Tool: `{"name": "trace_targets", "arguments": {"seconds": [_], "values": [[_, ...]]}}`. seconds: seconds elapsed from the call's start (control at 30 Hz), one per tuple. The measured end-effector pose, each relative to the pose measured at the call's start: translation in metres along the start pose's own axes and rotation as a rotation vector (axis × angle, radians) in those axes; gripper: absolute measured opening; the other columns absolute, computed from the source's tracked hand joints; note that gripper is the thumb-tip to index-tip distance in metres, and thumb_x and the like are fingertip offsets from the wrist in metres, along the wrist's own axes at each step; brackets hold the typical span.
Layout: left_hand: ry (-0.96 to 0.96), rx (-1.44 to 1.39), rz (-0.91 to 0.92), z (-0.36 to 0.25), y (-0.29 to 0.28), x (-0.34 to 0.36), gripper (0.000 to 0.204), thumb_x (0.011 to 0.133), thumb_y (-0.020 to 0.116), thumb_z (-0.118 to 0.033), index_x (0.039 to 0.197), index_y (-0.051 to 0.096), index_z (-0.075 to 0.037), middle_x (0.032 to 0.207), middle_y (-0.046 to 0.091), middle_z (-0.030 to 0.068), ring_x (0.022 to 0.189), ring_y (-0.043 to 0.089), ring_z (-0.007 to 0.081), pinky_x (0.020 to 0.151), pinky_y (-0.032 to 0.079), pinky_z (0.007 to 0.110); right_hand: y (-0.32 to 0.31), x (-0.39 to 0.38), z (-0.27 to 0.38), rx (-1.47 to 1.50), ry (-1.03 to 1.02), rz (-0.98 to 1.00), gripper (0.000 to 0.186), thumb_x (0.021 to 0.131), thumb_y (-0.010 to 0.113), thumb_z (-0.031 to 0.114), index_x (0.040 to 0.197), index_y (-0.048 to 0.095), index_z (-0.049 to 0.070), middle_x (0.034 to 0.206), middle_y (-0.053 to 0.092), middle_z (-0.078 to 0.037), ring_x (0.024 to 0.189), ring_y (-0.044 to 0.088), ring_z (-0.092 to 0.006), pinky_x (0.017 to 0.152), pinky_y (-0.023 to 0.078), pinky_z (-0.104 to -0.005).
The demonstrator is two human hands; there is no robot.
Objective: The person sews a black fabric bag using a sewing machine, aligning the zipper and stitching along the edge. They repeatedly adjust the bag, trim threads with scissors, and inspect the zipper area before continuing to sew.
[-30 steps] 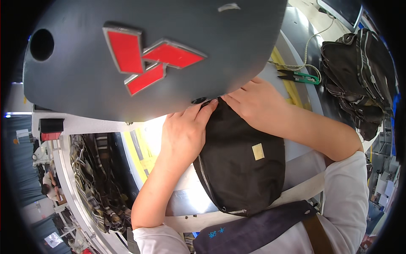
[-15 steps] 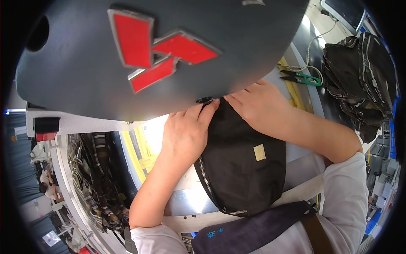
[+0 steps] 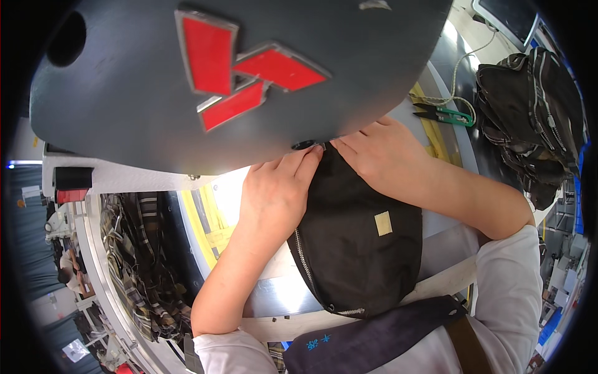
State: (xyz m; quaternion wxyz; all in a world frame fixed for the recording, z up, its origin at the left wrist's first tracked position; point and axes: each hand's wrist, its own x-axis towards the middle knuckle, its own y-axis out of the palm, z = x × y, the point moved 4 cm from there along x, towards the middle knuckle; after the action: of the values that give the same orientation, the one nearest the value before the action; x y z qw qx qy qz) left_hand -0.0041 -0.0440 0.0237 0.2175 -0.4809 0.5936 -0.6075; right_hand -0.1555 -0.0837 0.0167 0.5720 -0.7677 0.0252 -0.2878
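A black fabric bag piece point(image 3: 358, 249) lies in front of me, with a silver zipper along its left and lower edge and a small pale-yellow patch on it. My left hand point(image 3: 274, 193) is closed on the left side of its narrow far end, thumb and forefinger meeting at the cloth. From the right, my right hand point(image 3: 383, 156) grips the same end, its fingertips partly hidden. Over both hands hangs a large dark grey machine head point(image 3: 249, 124) with a red three-part emblem, covering the far tip of the fabric.
Green-handled thread snips point(image 3: 445, 115) lie beyond my right hand, near a pale cord point(image 3: 456, 71). Black zippered bag pieces point(image 3: 529, 112) are heaped at far right. Plaid and dark cloth point(image 3: 143, 262) hangs at left. Yellow tape strips point(image 3: 205, 218) mark the work surface. Another person point(image 3: 73, 274) sits far left.
The dark machine head appears shifted slightly right in the picture. My hands and the black fabric piece hold almost the same place.
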Motion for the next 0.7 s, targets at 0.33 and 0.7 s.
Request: {"name": "trace_targets", "arguments": {"seconds": [0.33,0.7], "values": [[-0.028,-0.02,0.01,0.0014,0.0002,0.001,0.041,0.069,0.059,0.007,0.107,0.064,-0.006,0.113,0.064,0.0053,0.101,0.063,0.0259,0.085,0.051,0.038,0.0016,-0.0005,-0.0015,0.017,0.004,-0.007,0.011,0.069,0.062,0.013,0.074,0.068,0.005,0.086,0.055,-0.003,0.082,0.055,-0.0171,0.068,0.046,-0.0279],[-0.011,-0.034,-0.002,-0.0002,-0.0018,0.0007,0.038,0.07,0.06,0.007,0.106,0.065,-0.005,0.113,0.064,0.0061,0.1,0.063,0.0264,0.083,0.052,0.038,0.0043,-0.0027,-0.0014,0.024,-0.002,-0.028,0.01,0.07,0.063,0.014,0.074,0.068,0.006,0.086,0.054,-0.003,0.08,0.054,-0.0169,0.066,0.046,-0.0286]]}}
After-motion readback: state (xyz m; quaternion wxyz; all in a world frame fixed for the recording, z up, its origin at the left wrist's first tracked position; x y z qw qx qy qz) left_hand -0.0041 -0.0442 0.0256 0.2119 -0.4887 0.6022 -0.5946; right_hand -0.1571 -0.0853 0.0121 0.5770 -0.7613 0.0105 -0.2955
